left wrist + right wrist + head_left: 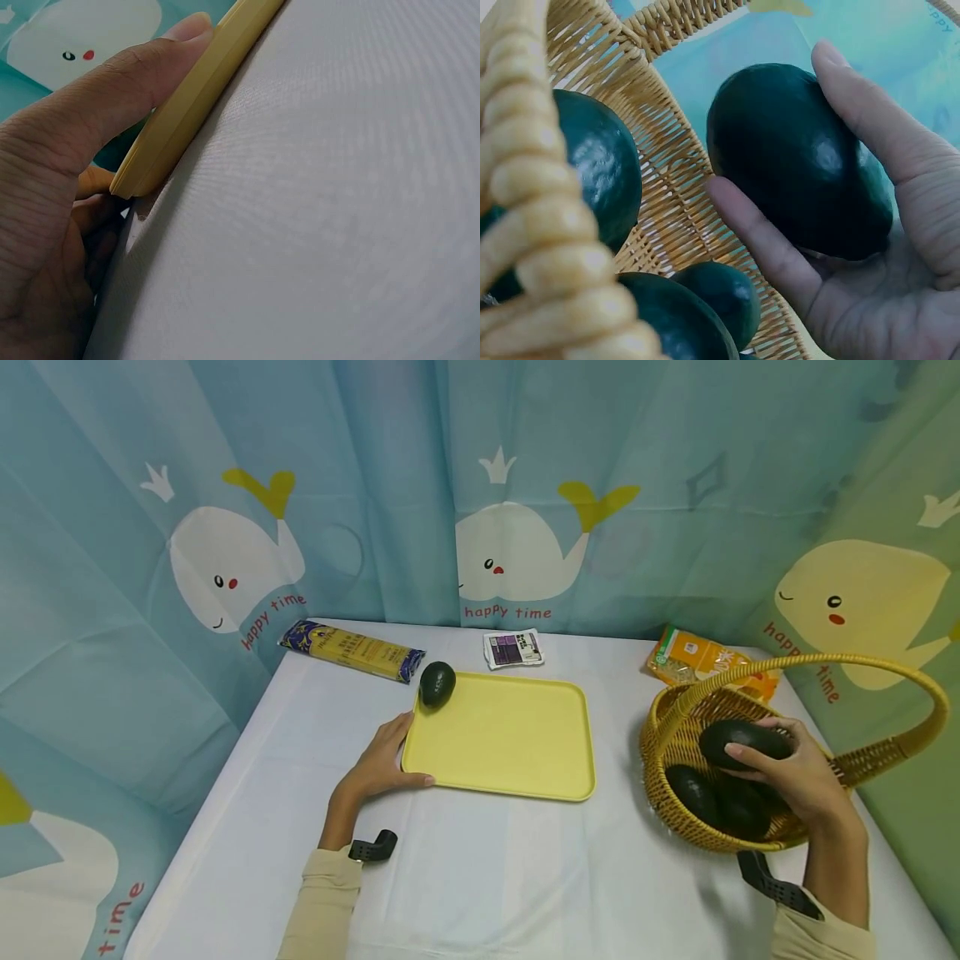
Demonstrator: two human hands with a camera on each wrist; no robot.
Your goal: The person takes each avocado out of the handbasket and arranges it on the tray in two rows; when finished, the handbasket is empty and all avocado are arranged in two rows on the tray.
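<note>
My right hand (806, 772) holds a dark green avocado (742, 743) over the wicker basket (656, 760), thumb on one side and fingers on the other. In the right wrist view the gripped avocado (787, 157) is smooth and glossy, beside the basket's woven wall. More avocados (692, 793) lie inside the basket, partly covered by the hand. On the left, my left hand (380, 760) grips the near left corner of a yellow tray (510, 743). Its thumb (142, 79) lies along the tray's edge. One avocado (437, 684) sits at the tray's far left corner.
A yellow and blue pasta packet (356, 649) lies at the back left. A small white and purple pouch (514, 649) lies behind the tray. An orange bag (693, 660) is behind the basket, whose tall handle (832, 662) arches over the right side. Curtains (405, 510) border the table.
</note>
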